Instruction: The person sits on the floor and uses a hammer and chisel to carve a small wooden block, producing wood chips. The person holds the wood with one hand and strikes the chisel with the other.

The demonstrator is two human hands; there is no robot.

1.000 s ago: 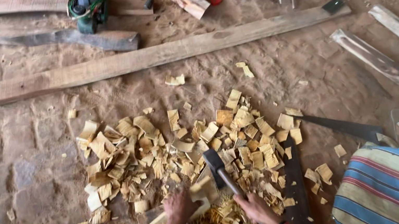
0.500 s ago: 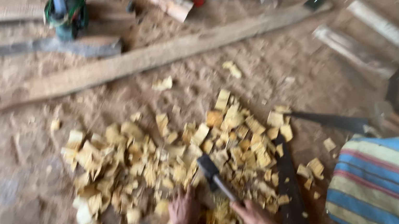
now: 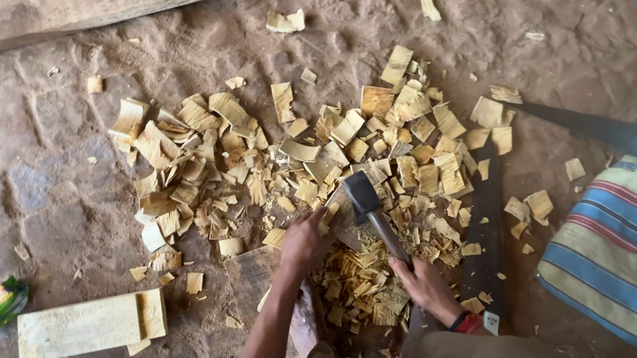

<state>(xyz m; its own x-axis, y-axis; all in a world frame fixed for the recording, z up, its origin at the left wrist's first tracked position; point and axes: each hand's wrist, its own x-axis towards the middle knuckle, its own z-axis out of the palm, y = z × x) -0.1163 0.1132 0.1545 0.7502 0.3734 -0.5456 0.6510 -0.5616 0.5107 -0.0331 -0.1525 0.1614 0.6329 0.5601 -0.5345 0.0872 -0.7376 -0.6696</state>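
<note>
chopping step: right hand grips the hatchet over the chip pile; left hand closed on a wood piece beside the hatchet; next blow needs fingers clear.

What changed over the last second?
The view dropped closer; the long plank now sits at the top edge. The hatchet head tipped slightly down toward the wood piece under the left hand. Right hand keeps its grip on the handle; the wood chips are unmoved.
</note>
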